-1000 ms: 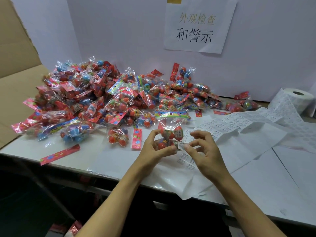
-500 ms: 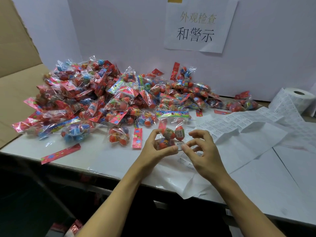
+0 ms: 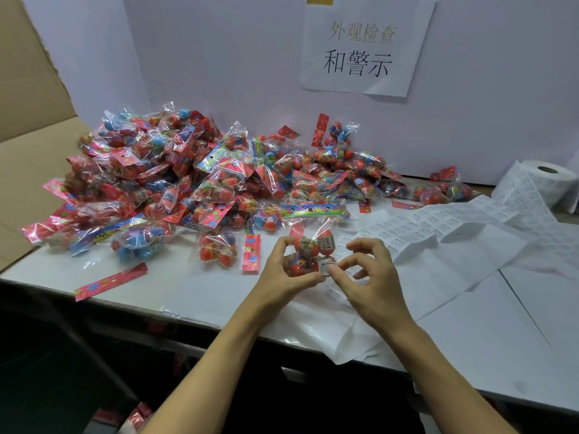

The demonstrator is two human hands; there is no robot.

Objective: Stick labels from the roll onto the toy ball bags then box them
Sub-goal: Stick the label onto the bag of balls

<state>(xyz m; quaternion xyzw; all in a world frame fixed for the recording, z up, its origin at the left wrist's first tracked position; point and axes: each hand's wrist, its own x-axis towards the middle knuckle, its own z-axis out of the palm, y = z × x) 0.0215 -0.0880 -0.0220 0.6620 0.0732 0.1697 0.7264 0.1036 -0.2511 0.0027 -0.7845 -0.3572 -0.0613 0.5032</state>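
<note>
Since a second ago, both hands have barely shifted: the right hand has slid its thumb and forefinger onto the small white warning label, which now lies on the bag rather than hanging off its edge. The left hand curls around the toy ball bag, thumb below and fingers above, holding it just over the near part of the white table. The right hand's other fingers are spread loosely; its pinch presses the label against the crinkled cellophane.

Judging from this, the label could crease or catch only at one corner, because the film is slack over round balls and gives no flat backing. If the left grip loosens, the bag may twist and the label land crooked.

Under the hands lies spent backing paper, partly overhanging the table edge. Just left sits a single bag of red balls beside a loose red header card, and another card lies near the front-left corner. Further back, the label sheet runs rightward to the label roll. The big heap of bags fills the rear left, crowding any reach toward the cardboard box flap. A paper sign hangs on the wall.
</note>
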